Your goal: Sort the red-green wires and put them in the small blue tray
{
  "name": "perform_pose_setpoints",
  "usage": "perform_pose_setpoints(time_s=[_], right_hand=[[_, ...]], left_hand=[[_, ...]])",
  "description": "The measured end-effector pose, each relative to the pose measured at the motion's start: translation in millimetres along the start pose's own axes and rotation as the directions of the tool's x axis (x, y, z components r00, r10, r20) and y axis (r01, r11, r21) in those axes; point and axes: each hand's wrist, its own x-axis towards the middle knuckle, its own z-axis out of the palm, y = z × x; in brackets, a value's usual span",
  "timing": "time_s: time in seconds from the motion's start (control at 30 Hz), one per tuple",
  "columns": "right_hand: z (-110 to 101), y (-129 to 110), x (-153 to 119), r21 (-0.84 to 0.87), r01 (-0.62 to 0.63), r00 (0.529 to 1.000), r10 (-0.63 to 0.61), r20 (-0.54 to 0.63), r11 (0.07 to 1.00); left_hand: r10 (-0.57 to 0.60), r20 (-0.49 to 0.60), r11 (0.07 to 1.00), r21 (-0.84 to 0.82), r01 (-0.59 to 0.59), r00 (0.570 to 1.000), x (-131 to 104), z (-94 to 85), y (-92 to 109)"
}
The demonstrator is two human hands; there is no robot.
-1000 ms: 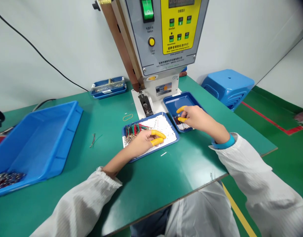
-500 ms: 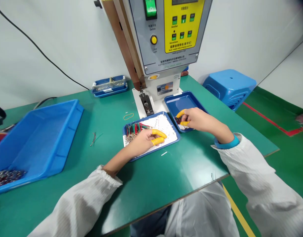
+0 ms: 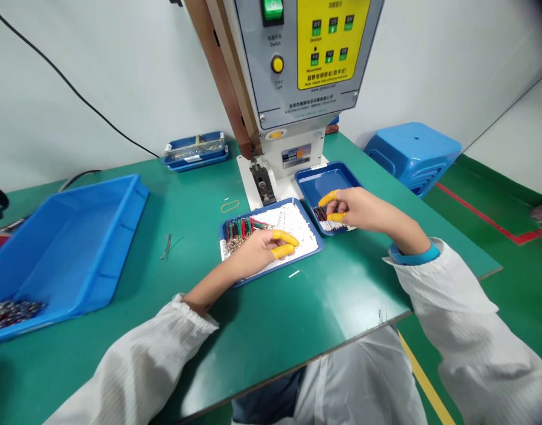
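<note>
My left hand (image 3: 257, 251) hovers over the front of a blue-rimmed tray (image 3: 314, 249), thumb and forefinger in yellow finger cots, tips slightly apart. I see nothing held between them. That tray holds small white tubes (image 3: 295, 221) and a bundle of red, green and black wires (image 3: 244, 227) with metal ends. My right hand (image 3: 359, 208) is above the near end of a second blue tray (image 3: 326, 180), its yellow-capped fingertips parted. Beneath it lie dark wires with white ends (image 3: 327, 223), partly hidden by the fingers.
A crimping machine (image 3: 306, 100) stands behind the trays, its die (image 3: 262, 184) close to the left tray. A large blue bin (image 3: 76, 236) is at left. A rubber band (image 3: 230, 206), a loose wire (image 3: 166, 247) and a white tube (image 3: 294, 274) lie on the green table (image 3: 271, 330).
My right hand has drawn slightly right, uncovering more white-ended wires in the right tray. My left hand stays almost in place. The view has shifted a little.
</note>
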Motion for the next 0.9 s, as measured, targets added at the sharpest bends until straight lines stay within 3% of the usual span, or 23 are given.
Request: perform_pose_setpoints(time_s=[0.7, 0.9], right_hand=[[6.8, 2.7, 2.5, -0.095, -0.003, 1.0, 0.006, 0.026, 0.995], [7.8, 7.5, 2.3, -0.098, 0.046, 0.999, -0.044, 0.019, 0.994]], left_hand=[[-0.011, -0.017, 1.0, 0.009, 0.011, 1.0, -1.0, 1.6, 1.7], [0.004, 0.018, 1.0, 0.014, -0.004, 1.0, -1.0, 0.6, -0.5]])
